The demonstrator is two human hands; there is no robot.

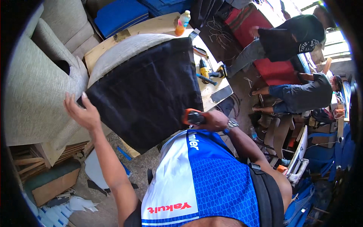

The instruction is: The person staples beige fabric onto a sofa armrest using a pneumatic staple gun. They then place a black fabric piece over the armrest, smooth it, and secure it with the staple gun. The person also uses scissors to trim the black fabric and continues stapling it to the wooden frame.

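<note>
A piece of upholstery padded in light grey fabric [123, 53] lies on the worktable, its upper face covered by a black cloth [147, 90]. My left hand [84, 113] is at the cloth's left corner, fingers spread and thumb by the edge; whether it touches the cloth I cannot tell. In my right hand [216, 120] is an orange and black tool that looks like a staple gun [194, 117], held at the near right edge of the cloth. A yellow and black cordless drill [204, 70] lies on the table past the right edge.
The wooden worktable [171, 19] also bears a bottle of orange liquid [182, 23] and a brush [194, 33]. Grey upholstered seating [38, 90] crowds the left. Two people, one in black [287, 38], one in grey [308, 92], are at the right. Hoses [219, 32] lie on the floor.
</note>
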